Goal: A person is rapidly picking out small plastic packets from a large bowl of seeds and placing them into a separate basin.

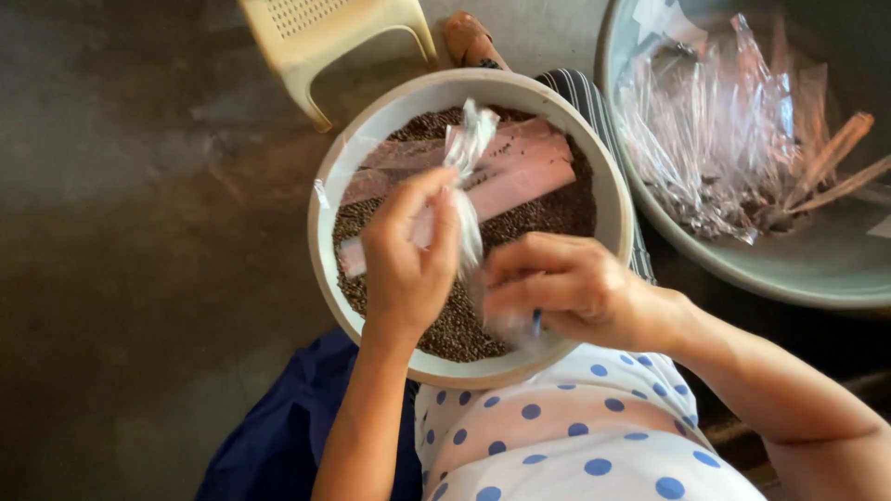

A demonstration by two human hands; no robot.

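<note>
1. Head view, centre: one round white bowl point(613, 199) sits on the person's lap, filled with small dark brown seeds point(548, 215). On the seeds lie flat pink strips point(520, 176), at least two, pointing toward 2 o'clock; their exact number cannot be told.
2. Two hands work over the bowl. The left hand point(406, 264) is closed, thumb and fingers pinching one small clear plastic bag point(467, 158) at its neck; the bag's crumpled top flares toward 12 o'clock above the fingers.
3. The right hand point(566, 288), at 3 o'clock from the left and just beside it, is curled around the bag's lower end, which shows only as a pale blur near the bowl's 6 o'clock rim. A small blue item peeks out beneath this hand; what it is cannot be told.
4. At 2 o'clock from the bowl stands one large grey basin point(817, 269) holding a heap of clear plastic bags point(715, 130), too many to count.
5. At 11 o'clock stands one cream plastic stool point(325, 37) on the dark floor point(139, 232).
6. At 12 o'clock, one sandalled foot point(469, 39) shows beyond the bowl.
</note>
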